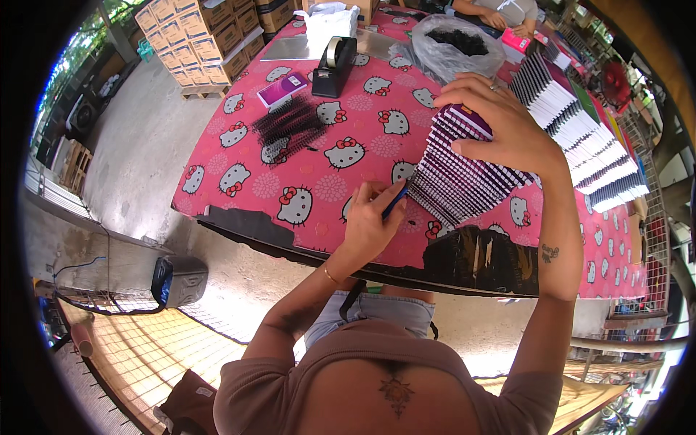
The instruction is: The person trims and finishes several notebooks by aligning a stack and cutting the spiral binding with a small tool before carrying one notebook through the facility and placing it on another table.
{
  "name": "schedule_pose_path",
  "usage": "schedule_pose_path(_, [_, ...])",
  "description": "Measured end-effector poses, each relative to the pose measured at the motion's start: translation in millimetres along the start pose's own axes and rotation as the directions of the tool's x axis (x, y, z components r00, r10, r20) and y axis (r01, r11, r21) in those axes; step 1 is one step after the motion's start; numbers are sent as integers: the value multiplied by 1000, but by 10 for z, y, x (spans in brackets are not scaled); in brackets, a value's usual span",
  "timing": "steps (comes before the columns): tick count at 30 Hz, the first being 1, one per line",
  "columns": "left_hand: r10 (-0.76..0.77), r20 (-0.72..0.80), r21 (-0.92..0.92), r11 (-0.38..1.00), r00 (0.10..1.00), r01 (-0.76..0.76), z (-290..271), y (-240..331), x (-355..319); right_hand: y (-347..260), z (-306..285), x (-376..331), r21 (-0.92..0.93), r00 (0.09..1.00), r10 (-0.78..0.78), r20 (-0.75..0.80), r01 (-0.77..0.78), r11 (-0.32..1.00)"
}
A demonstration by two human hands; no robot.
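A leaning stack of comb-bound booklets [467, 170] with purple covers and rows of black binding lies on the pink table in front of me. My right hand [507, 127] grips its far end, fingers over the top edge and thumb along the near side. At the stack's left edge, my left hand [373, 217] is closed around a slim blue tool [395, 199]. The tool's tip meets the bound edges; its exact kind is hard to make out. To the left lies a bunch of loose black binding combs [290, 127].
Behind the combs are a purple booklet [282, 89] and a black tape dispenser [335, 69]. A plastic bag of black pieces [458, 47] sits farther back. More bound booklets [580, 130] line the right side. Across the table another person's hands [500, 22] show near a pink box.
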State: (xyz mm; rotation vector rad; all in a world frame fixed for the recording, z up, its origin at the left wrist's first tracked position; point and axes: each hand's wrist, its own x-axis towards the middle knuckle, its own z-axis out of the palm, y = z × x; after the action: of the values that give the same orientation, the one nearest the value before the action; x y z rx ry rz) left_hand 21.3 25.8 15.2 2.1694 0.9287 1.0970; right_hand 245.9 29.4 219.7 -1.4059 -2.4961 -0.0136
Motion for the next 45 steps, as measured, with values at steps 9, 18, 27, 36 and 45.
schedule_pose_path(9, [-387,345,-670,536,855,513,123,-208,-53,28,10,0,2,1000,-7,-9,7,1000])
schedule_pose_path(18, [-290,336,-608,660,896,441,17,-209,16,23,7,2,5,1000,1,-1,-1,1000])
schedule_pose_path(27, [127,-41,63,990,991,-124,-6,-72,46,27,5,-2,-5,1000,-10,-5,10,1000])
schedule_pose_path(36, [-496,518,-732,165,697,661,130,-216,-75,20,6,-12,0,1000,-3,-9,3,1000])
schedule_pose_path(45, [-107,40,-10,994,993,108,105,8,-33,7,0,-18,-5,1000,-4,-23,4,1000])
